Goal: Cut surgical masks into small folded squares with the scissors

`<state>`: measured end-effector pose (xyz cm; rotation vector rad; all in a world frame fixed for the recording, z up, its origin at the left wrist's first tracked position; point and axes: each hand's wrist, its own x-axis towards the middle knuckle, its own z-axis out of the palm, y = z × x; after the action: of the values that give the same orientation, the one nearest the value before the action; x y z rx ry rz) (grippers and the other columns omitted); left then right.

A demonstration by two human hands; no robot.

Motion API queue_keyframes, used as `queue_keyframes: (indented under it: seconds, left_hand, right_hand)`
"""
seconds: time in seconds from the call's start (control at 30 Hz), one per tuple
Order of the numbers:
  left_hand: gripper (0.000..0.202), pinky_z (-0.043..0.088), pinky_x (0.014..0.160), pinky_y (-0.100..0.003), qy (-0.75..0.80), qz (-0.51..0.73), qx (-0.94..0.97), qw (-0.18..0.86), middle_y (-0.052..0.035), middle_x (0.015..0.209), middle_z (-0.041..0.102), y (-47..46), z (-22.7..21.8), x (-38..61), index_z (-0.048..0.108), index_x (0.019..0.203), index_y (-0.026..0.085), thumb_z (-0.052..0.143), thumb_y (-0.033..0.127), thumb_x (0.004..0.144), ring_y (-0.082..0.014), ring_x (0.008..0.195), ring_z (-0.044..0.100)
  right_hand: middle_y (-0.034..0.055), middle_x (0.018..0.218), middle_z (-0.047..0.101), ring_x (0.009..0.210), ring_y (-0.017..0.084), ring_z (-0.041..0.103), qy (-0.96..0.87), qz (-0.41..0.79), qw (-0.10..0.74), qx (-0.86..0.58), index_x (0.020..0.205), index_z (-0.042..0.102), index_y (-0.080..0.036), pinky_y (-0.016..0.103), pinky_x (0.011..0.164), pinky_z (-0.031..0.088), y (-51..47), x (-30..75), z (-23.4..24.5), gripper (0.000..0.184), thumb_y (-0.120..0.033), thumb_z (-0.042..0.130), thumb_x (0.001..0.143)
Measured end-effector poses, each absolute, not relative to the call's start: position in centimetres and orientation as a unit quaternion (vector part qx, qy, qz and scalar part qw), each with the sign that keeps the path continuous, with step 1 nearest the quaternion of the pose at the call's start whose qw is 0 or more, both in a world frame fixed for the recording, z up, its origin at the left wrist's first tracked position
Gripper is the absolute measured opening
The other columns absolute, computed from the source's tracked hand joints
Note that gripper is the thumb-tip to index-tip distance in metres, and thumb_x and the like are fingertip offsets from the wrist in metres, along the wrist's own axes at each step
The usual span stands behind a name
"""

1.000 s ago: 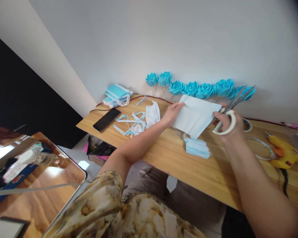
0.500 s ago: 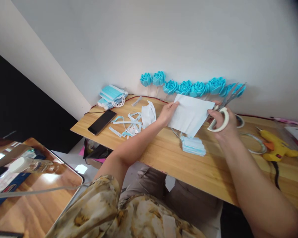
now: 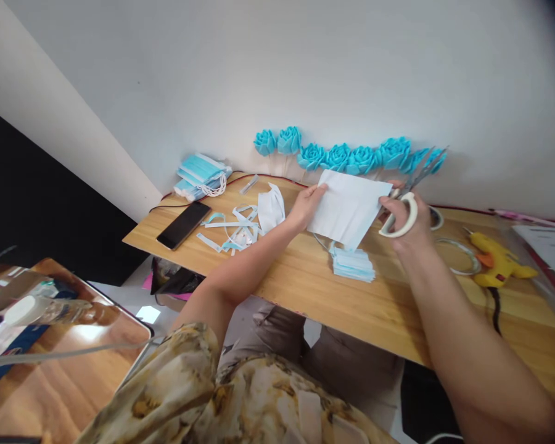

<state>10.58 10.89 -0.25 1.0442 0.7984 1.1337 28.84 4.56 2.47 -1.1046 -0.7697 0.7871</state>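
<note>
A white rectangular sheet of mask fabric (image 3: 346,206) is stretched between my hands above the table. My left hand (image 3: 308,203) pinches its left edge. On the other side, my right hand (image 3: 407,213) pinches the right edge and also carries scissors (image 3: 409,219) with white handles, their blades slightly apart and pointing up and away. Below the sheet lies a small stack of pale blue cut pieces (image 3: 352,264). Left of my left hand are a white fabric piece (image 3: 271,208) and cut-off strips (image 3: 235,229).
Several blue fabric roses (image 3: 337,157) stand along the wall. Blue masks (image 3: 203,176) and a phone (image 3: 184,225) lie at the left of the wooden table (image 3: 314,302). A yellow glue gun (image 3: 502,262) and a wire coil (image 3: 460,256) are at the right.
The whole view has shifted slightly, so things sit a little further left and up. My hands keep their hold on the sheet and the scissors.
</note>
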Motion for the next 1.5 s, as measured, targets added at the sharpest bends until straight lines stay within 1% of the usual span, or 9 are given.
queue_keyframes:
  seconds: [0.13, 0.27, 0.37, 0.47, 0.57, 0.93, 1.07, 1.2, 1.5]
  left_hand:
    - [0.02, 0.052, 0.097, -0.037, 0.353, 0.497, 0.433, 0.664, -0.0072, 0.093, 0.077, 10.7, 0.4, 10.6, 0.069, 0.09, 0.016, 0.06, 0.032, 0.098, -0.025, 0.102, 0.071]
    - [0.027, 0.052, 0.104, -0.041, 0.344, 0.492, 0.414, 0.684, -0.0098, 0.1, 0.079, 10.5, 0.8, 10.6, 0.07, 0.091, 0.016, 0.069, 0.042, 0.092, -0.0281, 0.11, 0.072]
    - [0.039, 0.056, 0.098, -0.041, 0.328, 0.484, 0.435, 0.685, -0.0089, 0.098, 0.08, 10.6, 0.5, 10.6, 0.072, 0.095, 0.017, 0.084, 0.05, 0.077, -0.0293, 0.106, 0.074]
    - [0.05, 0.059, 0.086, -0.038, 0.332, 0.486, 0.461, 0.664, -0.0075, 0.093, 0.079, 10.9, -0.1, 10.5, 0.071, 0.094, 0.018, 0.093, 0.049, 0.062, -0.0283, 0.095, 0.075]
    - [0.054, 0.059, 0.079, -0.037, 0.34, 0.49, 0.47, 0.65, -0.008, 0.091, 0.078, 11.2, -0.7, 10.5, 0.07, 0.093, 0.017, 0.094, 0.049, 0.057, -0.0275, 0.09, 0.074]
    - [0.058, 0.06, 0.081, -0.038, 0.322, 0.504, 0.487, 0.637, -0.0095, 0.097, 0.078, 11.1, -0.7, 10.6, 0.068, 0.097, 0.017, 0.092, 0.052, 0.058, -0.0294, 0.095, 0.075]
    - [0.058, 0.06, 0.08, -0.038, 0.326, 0.495, 0.484, 0.643, -0.0092, 0.095, 0.078, 11.1, -0.7, 10.8, 0.069, 0.096, 0.017, 0.093, 0.054, 0.057, -0.0287, 0.093, 0.075]
    - [0.054, 0.061, 0.083, -0.039, 0.322, 0.487, 0.483, 0.652, -0.0088, 0.09, 0.078, 11.0, -0.5, 10.6, 0.07, 0.094, 0.018, 0.089, 0.059, 0.064, -0.03, 0.096, 0.075]
    - [0.045, 0.061, 0.079, -0.038, 0.315, 0.504, 0.48, 0.645, -0.0074, 0.084, 0.078, 11.5, -0.3, 10.2, 0.071, 0.086, 0.019, 0.09, 0.054, 0.064, -0.03, 0.093, 0.076]
  right_hand:
    - [-0.0039, 0.078, 0.059, 0.065, 0.01, 0.053, -0.354, 0.356, 0.707, -0.497, 0.089, 0.062, -0.022, 0.023, 0.053, 0.039, 4.7, 28.9, 2.1, 0.04, -0.024, 0.076, 0.051]
    - [-0.0046, 0.08, 0.06, 0.068, 0.011, 0.055, -0.378, 0.362, 0.708, -0.475, 0.086, 0.059, -0.025, 0.023, 0.056, 0.044, 5.0, 29.4, 1.4, 0.038, -0.029, 0.078, 0.053]
    - [-0.0047, 0.08, 0.061, 0.067, 0.011, 0.056, -0.391, 0.363, 0.698, -0.479, 0.091, 0.063, -0.027, 0.025, 0.055, 0.045, 5.1, 29.6, 1.1, 0.037, -0.03, 0.077, 0.057]
    - [-0.004, 0.081, 0.062, 0.067, 0.012, 0.057, -0.404, 0.356, 0.693, -0.479, 0.098, 0.065, -0.026, 0.025, 0.056, 0.046, 4.9, 29.7, 1.0, 0.039, -0.029, 0.078, 0.061]
    - [-0.0038, 0.081, 0.061, 0.069, 0.012, 0.057, -0.417, 0.35, 0.686, -0.482, 0.099, 0.066, -0.025, 0.026, 0.058, 0.047, 4.8, 29.7, 1.0, 0.039, -0.033, 0.08, 0.063]
    - [-0.0028, 0.084, 0.057, 0.076, 0.014, 0.059, -0.423, 0.348, 0.698, -0.46, 0.106, 0.065, -0.028, 0.028, 0.063, 0.051, 5.4, 30.1, 0.5, 0.057, -0.056, 0.087, 0.062]
    - [-0.0039, 0.081, 0.054, 0.075, 0.013, 0.055, -0.44, 0.314, 0.694, -0.476, 0.106, 0.065, -0.03, 0.027, 0.064, 0.049, 5.5, 30.2, 0.3, 0.052, -0.05, 0.088, 0.064]
    - [-0.0041, 0.076, 0.05, 0.073, 0.014, 0.052, -0.454, 0.299, 0.678, -0.495, 0.106, 0.065, -0.031, 0.028, 0.063, 0.047, 5.3, 30.3, 0.4, 0.046, -0.046, 0.085, 0.068]
    - [-0.0021, 0.082, 0.052, 0.078, 0.015, 0.054, -0.463, 0.272, 0.676, -0.505, 0.105, 0.062, -0.031, 0.029, 0.068, 0.047, 5.2, 30.2, 1.1, 0.038, -0.04, 0.08, 0.073]
